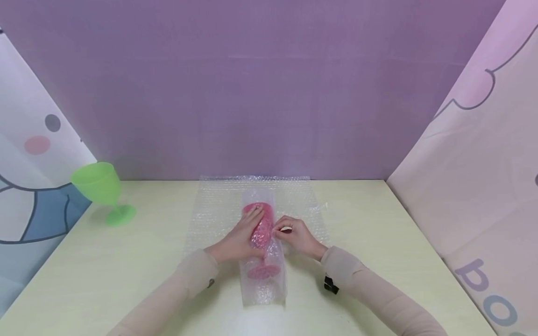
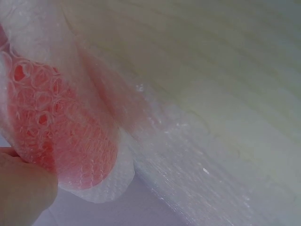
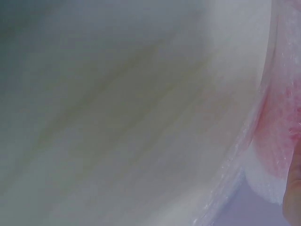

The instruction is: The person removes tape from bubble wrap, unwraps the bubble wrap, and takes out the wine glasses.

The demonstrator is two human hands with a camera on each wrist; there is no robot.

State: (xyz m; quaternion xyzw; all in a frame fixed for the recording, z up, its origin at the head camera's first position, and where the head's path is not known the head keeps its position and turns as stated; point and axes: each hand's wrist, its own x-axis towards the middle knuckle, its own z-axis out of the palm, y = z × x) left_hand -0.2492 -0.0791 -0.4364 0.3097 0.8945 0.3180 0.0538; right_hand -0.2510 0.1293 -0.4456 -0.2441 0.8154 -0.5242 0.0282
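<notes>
A pink plastic goblet (image 1: 263,232) lies on its side, rolled in clear bubble wrap (image 1: 264,294), its round foot toward me. My left hand (image 1: 240,239) grips the wrapped goblet from the left, fingers over the cup and thumb by the stem. On the right side my right hand (image 1: 297,237) pinches the edge of the wrap between thumb and fingers. In the left wrist view the bubbles cover the pink cup (image 2: 61,127), and part of a hand (image 2: 23,188) touches it. The right wrist view shows only a fingertip (image 3: 294,188) beside the wrapped cup.
The unrolled sheet of bubble wrap (image 1: 218,200) stretches to the table's back edge, against a purple backdrop (image 1: 260,93). A green goblet (image 1: 101,186) stands upright at the back left of the pale table (image 1: 361,219). Printed panels (image 1: 475,163) flank both sides.
</notes>
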